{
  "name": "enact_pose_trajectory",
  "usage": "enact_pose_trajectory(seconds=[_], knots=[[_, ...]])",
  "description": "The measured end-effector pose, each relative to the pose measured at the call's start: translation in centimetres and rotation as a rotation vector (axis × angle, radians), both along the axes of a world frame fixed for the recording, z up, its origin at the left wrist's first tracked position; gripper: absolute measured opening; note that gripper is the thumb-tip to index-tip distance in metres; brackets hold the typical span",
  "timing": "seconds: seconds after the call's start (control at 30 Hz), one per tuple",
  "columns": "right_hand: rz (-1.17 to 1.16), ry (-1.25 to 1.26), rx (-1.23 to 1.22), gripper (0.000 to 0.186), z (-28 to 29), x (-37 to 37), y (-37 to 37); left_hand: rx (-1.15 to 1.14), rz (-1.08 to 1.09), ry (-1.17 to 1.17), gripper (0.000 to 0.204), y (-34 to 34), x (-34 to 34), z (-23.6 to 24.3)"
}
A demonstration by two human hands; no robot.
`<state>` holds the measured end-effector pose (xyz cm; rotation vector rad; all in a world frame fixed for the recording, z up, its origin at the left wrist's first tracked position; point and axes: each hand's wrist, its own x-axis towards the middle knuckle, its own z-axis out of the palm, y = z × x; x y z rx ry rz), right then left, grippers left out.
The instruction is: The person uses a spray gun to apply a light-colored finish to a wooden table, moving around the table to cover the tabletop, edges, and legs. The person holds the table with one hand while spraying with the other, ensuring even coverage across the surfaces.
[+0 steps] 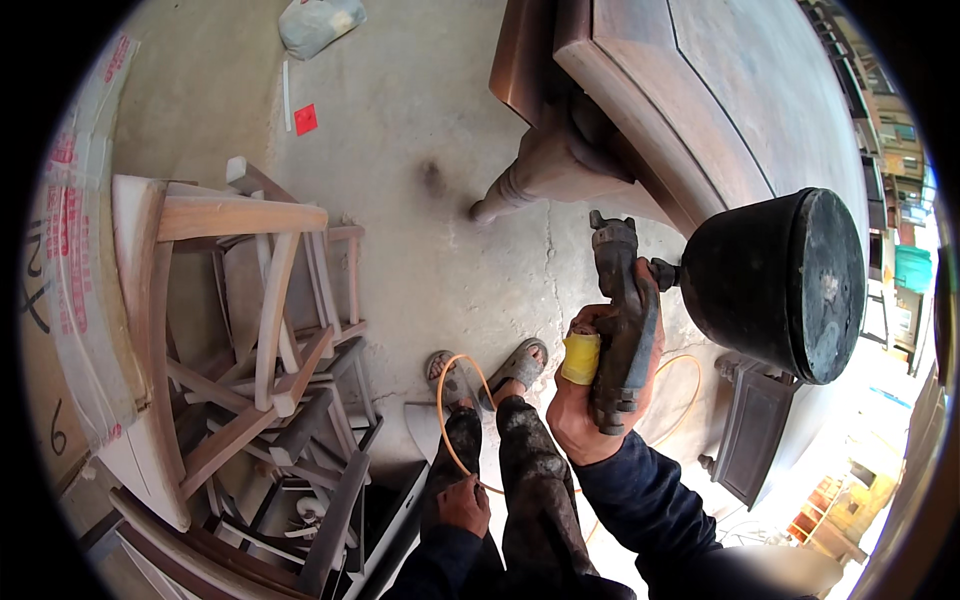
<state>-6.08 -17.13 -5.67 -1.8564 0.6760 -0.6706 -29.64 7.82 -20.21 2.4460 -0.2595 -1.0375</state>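
My right hand [580, 428] is wrapped round a dark, paint-stained spray gun [626, 340], its nozzle end away from me. A big black paint cup [750, 280] is joined to the gun and leans out to the right. Yellow tape [580, 358] is wound round a finger of this hand. Low in the picture, in front of my legs, my left hand [465, 503] is closed on a thin orange air hose [441, 405]. The hose loops up past my feet and passes behind my right arm. Beyond the gun stands a brown wooden table [690, 110] with a turned leg [545, 172].
Wooden chair frames [240, 218] are piled at the left beside a taped cardboard box [75, 260]. A dark panelled cabinet piece [752, 430] stands at the right. On the concrete floor lie a plastic bag [318, 25], a red paper [305, 119] and a white strip [286, 95].
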Motion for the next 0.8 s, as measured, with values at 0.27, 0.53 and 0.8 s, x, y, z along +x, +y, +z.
enact_pose_trajectory(seconds=[0.27, 0.53, 0.8], knots=[[0.006, -0.025, -0.154, 0.033, 0.1, -0.6, -0.1, -0.001, 0.002, -0.021, 0.031, -0.1, 0.0, -0.1], [-0.013, 0.093, -0.267, 0.055, 0.1, -1.3, -0.6, 0.003, 0.006, -0.024, 0.030, 0.0, -0.2, -0.3], [0.018, -0.020, -0.128, 0.031, 0.3, 0.6, 0.0, 0.015, 0.002, 0.021, 0.033, 0.0, 0.1, -0.1]])
